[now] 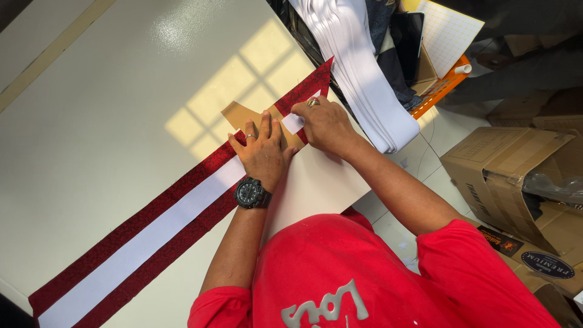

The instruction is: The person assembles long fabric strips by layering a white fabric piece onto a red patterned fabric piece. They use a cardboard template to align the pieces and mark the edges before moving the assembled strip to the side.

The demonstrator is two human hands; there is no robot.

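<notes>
Closest to the lens is the person's red shirt (364, 273), its short sleeves framing both bare forearms as they reach onto a white table (109, 109). On the left wrist sits a black watch (251, 193). Just past it the left hand (262, 150) lies flat with fingers spread and a ring on one finger, palm pressing down on a tan card template (243, 113) and on the cloth beneath; it grips nothing, only holds things flat. Beside it, nearly touching, the right hand (325, 123), also ringed, is curled with its fingertips pinched down at the end of a white strip (152, 234); whether it truly grasps the strip or only presses it cannot be told. That white strip runs down the middle of a long dark red patterned fabric band (176, 185), which stretches diagonally across the table from the lower left corner up to a pointed tip near the table's far edge, beyond the hands. The template lies across the band just under and beyond the left fingers. Sunlight throws a window-pane pattern onto the table there. Off the table's edge hangs a stack of white strips (358, 67), with an orange tray (442, 90) and a sheet of grid paper (448, 33) farther on. To the right, on the tiled floor, stand open cardboard boxes (516, 170).
</notes>
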